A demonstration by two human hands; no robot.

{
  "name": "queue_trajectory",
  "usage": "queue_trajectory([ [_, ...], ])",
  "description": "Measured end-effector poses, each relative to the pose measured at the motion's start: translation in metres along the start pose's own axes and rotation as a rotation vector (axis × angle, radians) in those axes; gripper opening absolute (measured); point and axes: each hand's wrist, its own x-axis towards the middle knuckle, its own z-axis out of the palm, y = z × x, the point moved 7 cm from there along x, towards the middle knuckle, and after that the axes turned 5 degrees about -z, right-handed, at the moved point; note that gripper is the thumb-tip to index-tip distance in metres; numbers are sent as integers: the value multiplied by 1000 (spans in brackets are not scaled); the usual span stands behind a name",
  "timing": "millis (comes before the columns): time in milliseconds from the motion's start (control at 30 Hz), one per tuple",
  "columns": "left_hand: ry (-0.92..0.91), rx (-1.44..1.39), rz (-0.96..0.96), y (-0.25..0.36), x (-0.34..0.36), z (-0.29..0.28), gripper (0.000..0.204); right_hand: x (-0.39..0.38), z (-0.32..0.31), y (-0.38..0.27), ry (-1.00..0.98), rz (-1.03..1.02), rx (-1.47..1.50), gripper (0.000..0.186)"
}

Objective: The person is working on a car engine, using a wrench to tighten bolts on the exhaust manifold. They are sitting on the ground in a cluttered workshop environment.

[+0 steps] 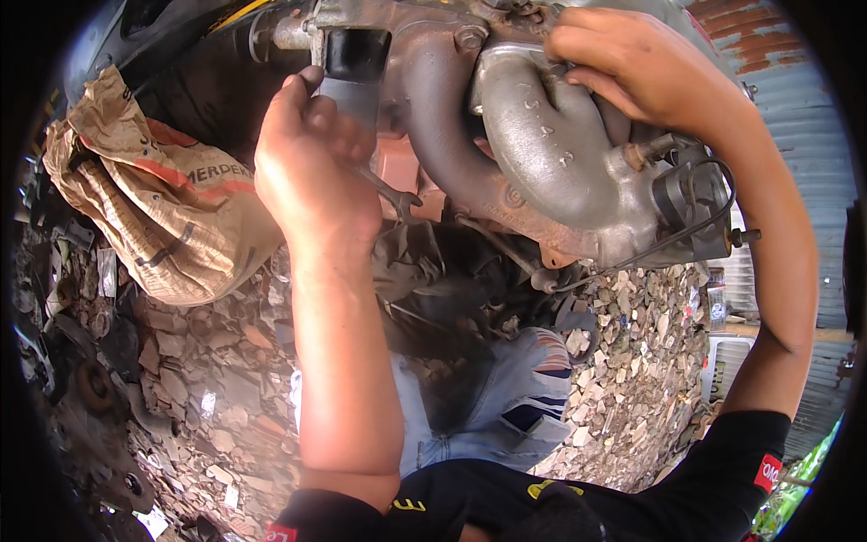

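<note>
My left hand point(316, 158) is closed around a metal wrench point(402, 200), whose open end hangs down to the right below it. It is beside a black and grey cylindrical part point(357, 59) and a silver fitting. My right hand point(610, 63) reaches over the top of the silver cast manifold point(546, 158), its fingers curled against bolted metal near the upper flange; what they grip is hidden. Behind and below the manifold runs a dark, rusty curved cast pipe point(433, 108). A silver housing with a black part and a thin hose point(686, 208) sits on the manifold's right end.
A crumpled brown paper sack point(176, 235) lies at the left. Broken stone rubble point(199, 379) and dark metal parts point(95, 379) cover the ground. My legs in torn jeans point(533, 388) are below the engine. A corrugated metal sheet point(795, 181) stands at the right.
</note>
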Motion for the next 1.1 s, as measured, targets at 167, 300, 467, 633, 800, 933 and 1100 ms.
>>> queue_trajectory([
  [167, -13, -10, -6, 9, 0, -4, 20, 0, 3, -5, -43, -38, -139, 22],
  [300, -29, -48, 17, 13, 2, -8, 22, 3, 7, -7, -9, -122, -193, 22],
  [467, -54, -86, 1, 12, 4, -5, 22, 4, 12, -5, -45, -96, -195, 25],
  [633, -23, -61, -20, 11, 0, -1, 19, 6, 8, -5, -39, -20, -173, 24],
  [800, -10, -58, -23, 11, 1, 0, 19, 7, 8, -8, -148, -126, -258, 23],
  [933, -19, -47, -30, 11, 0, 2, 20, 9, 5, -9, -72, -168, -253, 23],
  [1100, 36, -61, -41, 11, 0, 0, 19, 9, 11, -5, -116, -90, -211, 26],
])
